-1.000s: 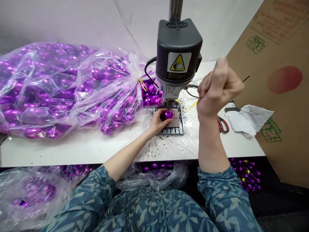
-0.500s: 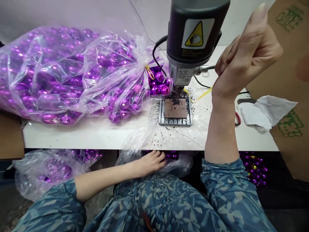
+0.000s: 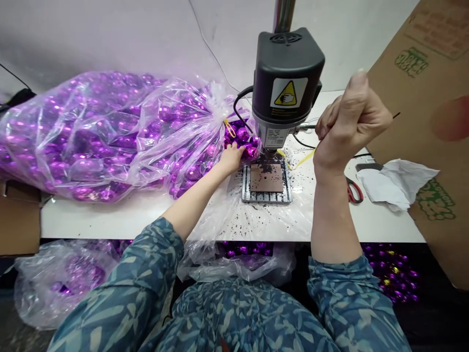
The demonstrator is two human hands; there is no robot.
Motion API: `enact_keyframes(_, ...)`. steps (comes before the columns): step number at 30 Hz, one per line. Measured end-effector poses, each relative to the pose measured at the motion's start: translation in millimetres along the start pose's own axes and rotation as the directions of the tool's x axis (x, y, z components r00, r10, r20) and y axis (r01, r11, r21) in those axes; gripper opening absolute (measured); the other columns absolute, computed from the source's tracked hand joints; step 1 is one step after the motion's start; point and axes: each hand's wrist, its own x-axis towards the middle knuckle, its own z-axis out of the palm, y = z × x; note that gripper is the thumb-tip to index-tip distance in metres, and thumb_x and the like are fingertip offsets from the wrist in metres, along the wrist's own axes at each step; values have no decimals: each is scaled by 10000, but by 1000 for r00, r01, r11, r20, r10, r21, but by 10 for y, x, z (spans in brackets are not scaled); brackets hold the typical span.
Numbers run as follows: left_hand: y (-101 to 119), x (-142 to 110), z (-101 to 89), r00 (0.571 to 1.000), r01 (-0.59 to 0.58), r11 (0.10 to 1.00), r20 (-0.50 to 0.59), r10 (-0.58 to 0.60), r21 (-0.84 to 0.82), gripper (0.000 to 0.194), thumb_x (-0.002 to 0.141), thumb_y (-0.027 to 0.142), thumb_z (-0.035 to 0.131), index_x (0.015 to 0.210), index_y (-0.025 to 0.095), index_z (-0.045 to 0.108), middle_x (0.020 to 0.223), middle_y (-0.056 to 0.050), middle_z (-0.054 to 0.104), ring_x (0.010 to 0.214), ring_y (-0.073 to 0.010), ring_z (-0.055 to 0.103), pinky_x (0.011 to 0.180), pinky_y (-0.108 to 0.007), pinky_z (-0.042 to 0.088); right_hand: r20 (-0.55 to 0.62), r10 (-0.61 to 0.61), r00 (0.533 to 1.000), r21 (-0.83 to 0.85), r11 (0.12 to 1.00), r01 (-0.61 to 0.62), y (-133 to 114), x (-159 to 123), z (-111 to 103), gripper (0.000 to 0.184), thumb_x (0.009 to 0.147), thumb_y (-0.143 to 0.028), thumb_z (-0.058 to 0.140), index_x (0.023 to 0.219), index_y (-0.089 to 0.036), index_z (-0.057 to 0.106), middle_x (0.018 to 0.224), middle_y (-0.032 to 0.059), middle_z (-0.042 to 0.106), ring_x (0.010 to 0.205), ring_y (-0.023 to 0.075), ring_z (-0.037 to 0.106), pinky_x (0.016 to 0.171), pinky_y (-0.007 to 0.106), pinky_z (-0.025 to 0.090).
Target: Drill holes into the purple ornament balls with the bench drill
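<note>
My right hand is wrapped round the end of the lever on the side of a black bench drill press. At the mouth of the big clear bag, my left hand reaches to the shiny purple baubles, its visible fingers a little apart on them; whether it pinches one is unclear. Below the drill chuck lies a brown square board with a small hole, on the slotted metal base. Dark chips are scattered over both.
The large clear bag of purple baubles fills the table's left side. Red-handled scissors and crumpled white paper lie right of my forearm, beside a cardboard box. More baubles sit in plastic below the table edge.
My left hand has risen from the plastic below the table edge to the baubles at the bag's mouth. My right hand stays on the lever. The camera view has shifted.
</note>
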Motion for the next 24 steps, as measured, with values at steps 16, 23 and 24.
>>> enact_keyframes(16, 78, -853, 11, 975, 223, 482, 194, -109, -847, 465, 951, 562, 757, 1292, 250, 709, 1304, -125, 769, 1191, -273, 748, 971, -472, 661, 13, 31, 999, -67, 997, -31, -72, -51, -11, 709, 904, -831, 448, 526, -256, 274, 426, -56, 273, 393, 60, 306, 484, 323, 324)
enact_keyframes(23, 113, -888, 402, 987, 161, 533, 123, -107, -831, 598, 779, 520, 918, 1252, 216, 715, 1258, -119, 801, 1174, -255, 761, 1100, -484, 597, 26, 61, 998, -120, 991, -57, -64, -78, -17, 697, 913, -837, 376, 550, -257, 244, 447, -52, 262, 424, 68, 281, 503, 334, 331)
enact_keyframes(24, 119, -879, 429, 988, 150, 549, 112, -103, -822, 605, 779, 517, 919, 1258, 213, 712, 1263, -125, 800, 1176, -258, 760, 1104, -491, 595, 26, 58, 998, -84, 995, -56, -54, -81, -20, 691, 914, -823, 409, 549, -256, 259, 447, -53, 267, 424, 68, 276, 504, 336, 324)
